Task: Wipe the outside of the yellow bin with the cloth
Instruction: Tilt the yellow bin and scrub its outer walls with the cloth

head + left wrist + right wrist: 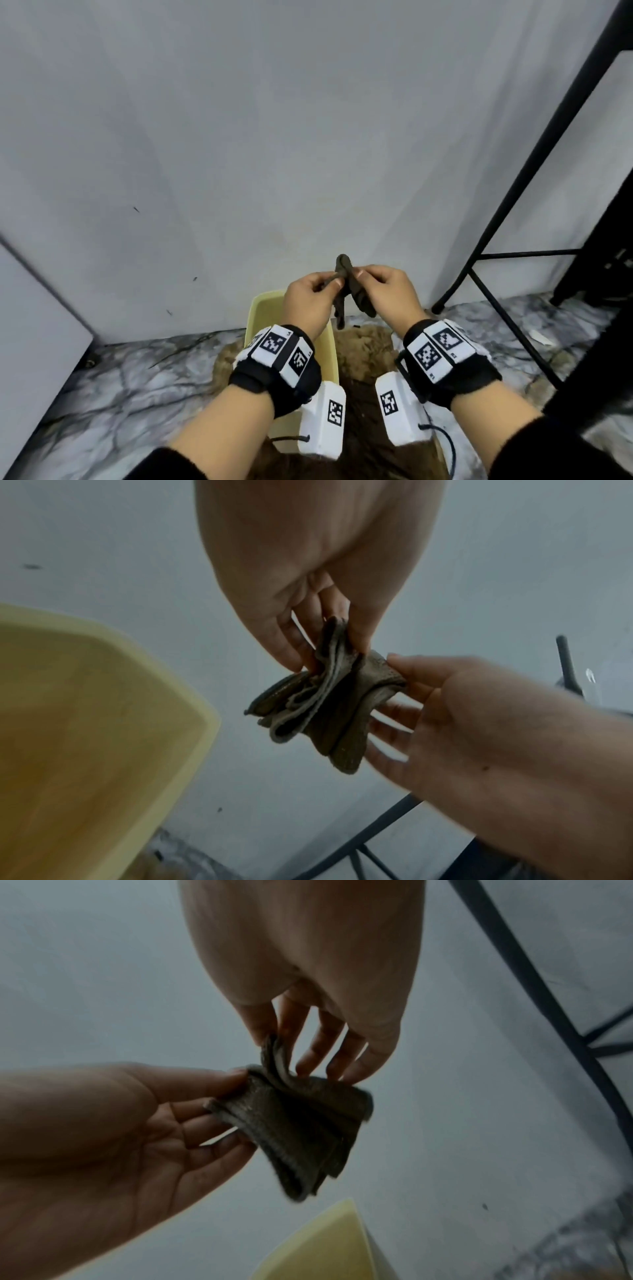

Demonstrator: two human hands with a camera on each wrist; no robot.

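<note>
Cloth (346, 291): small, dark grey-brown, folded and bunched into several layers, held up in the air between both hands, above the far end of the bin and clear of it. Left hand (310, 301): thumb and fingertips pinch one edge of the cloth; from the left wrist view its fingers (291, 653) close on the upper folds, the rest of the cloth hanging below. Right hand (387, 294): thumb and forefinger pinch the opposite edge; in the right wrist view its remaining fingers (318, 1047) point down with their tips touching the top fold. The two hands sit close together, nearly touching, with the cloth gathered between them. Yellow bin (263, 308): pale yellow, open-topped, rectangular with rounded corners, standing on the floor against the wall, directly beneath the left forearm; the cloth does not touch it. Wrist bands (274, 363): black, one on each forearm, carrying white blocks printed with black-and-white square codes. Rug (363, 349): brown and shaggy, lying on the floor just right of the bin and under the right wrist. Floor (130, 373): grey-and-white marbled surface. Wall (274, 137): plain pale grey, a few small dark marks low on the left. Black metal frame (513, 192): slanted leg and crossbars at the right, foot on the floor near the wall.
</note>
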